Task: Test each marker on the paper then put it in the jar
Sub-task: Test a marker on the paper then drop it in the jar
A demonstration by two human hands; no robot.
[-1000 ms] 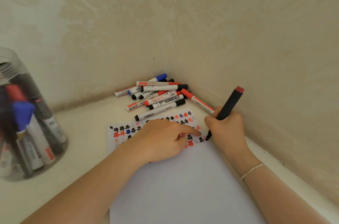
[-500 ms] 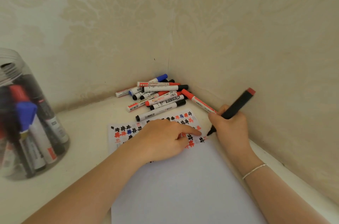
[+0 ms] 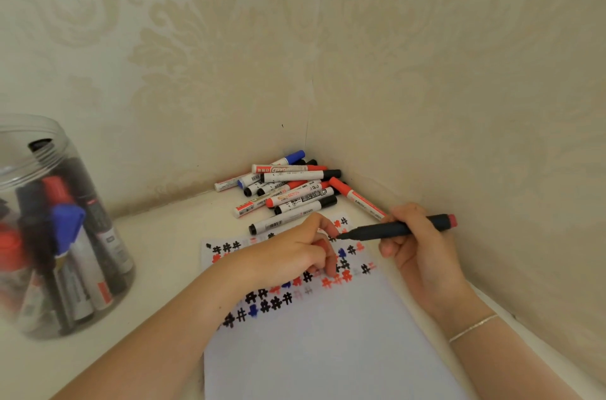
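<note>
A white paper [image 3: 328,350] lies on the pale surface, its far part covered with black, red and blue hash marks [image 3: 272,301]. My right hand [image 3: 419,255] grips a dark marker [image 3: 393,230] with a red end. It is held level above the paper, with its uncapped black tip pointing left at my left hand. My left hand [image 3: 288,252] rests on the marked part of the paper with its fingers bent and their tips touching the sheet. A clear plastic jar [image 3: 39,144] at the far left holds several markers.
A pile of several capped markers [image 3: 295,190] with red, black and blue caps lies in the corner just beyond the paper. Patterned walls close in behind and on the right. A silver bracelet [image 3: 472,327] circles my right wrist.
My right hand has lifted the marker's tip off the paper and tilted the marker down to level, pointing left. My left index finger, stretched out on the paper before, has curled in.
</note>
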